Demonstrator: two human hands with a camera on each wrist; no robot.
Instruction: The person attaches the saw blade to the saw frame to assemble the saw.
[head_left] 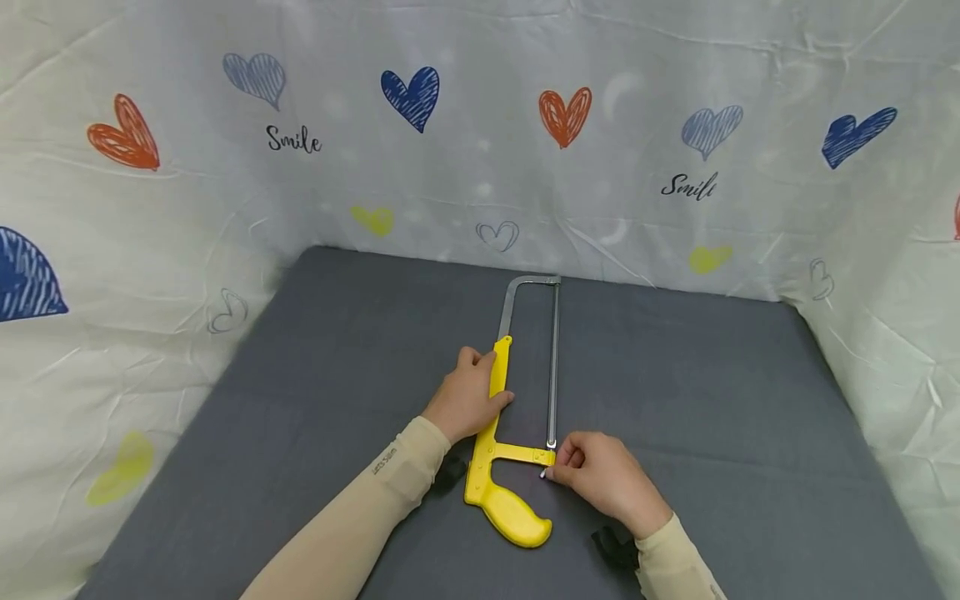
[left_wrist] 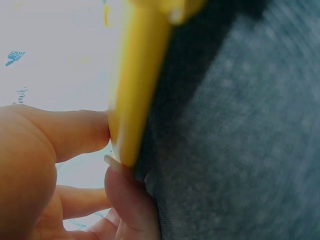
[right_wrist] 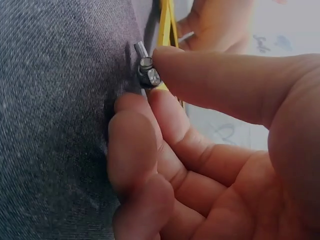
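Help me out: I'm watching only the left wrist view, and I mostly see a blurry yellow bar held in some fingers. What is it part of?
Observer: It's part of a hacksaw, with a yellow handle at the end nearest the person.

Visitor: Oh! Is anything else being held?

Observer: Yes, the right hand pinches a small metal fitting.

Visitor: And does the saw have a blade?

Observer: In the head view, a thin metal strip runs along the hacksaw's right side, though I can't make out any teeth on it.
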